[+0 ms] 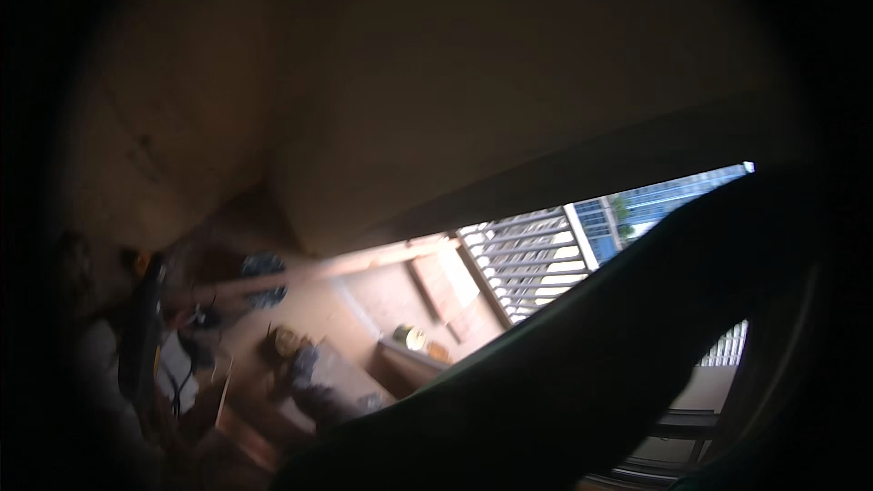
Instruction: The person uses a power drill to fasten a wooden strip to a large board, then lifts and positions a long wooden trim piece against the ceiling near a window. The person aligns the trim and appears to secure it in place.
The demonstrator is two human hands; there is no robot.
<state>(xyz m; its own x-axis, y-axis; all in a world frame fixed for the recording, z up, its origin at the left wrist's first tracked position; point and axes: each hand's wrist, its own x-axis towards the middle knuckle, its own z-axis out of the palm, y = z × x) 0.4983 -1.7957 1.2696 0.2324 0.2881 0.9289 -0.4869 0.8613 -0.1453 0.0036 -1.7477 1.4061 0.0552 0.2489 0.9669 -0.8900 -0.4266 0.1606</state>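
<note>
Neither of my hands can be made out. A dark shape with a greenish edge, apparently a sleeve, runs from the lower middle up to the right, and no hand shows at either end of it. Close above it, a large shaded brown surface fills the upper part of the view. At the far left a long dark object stands slanted and blurred; I cannot tell its kind or whether anything holds it.
A pale wooden beam crosses below the brown surface. On the floor lie a stained grey block-like object, a small tin and a flat board. A slatted railing stands beyond, with a bluish building outside.
</note>
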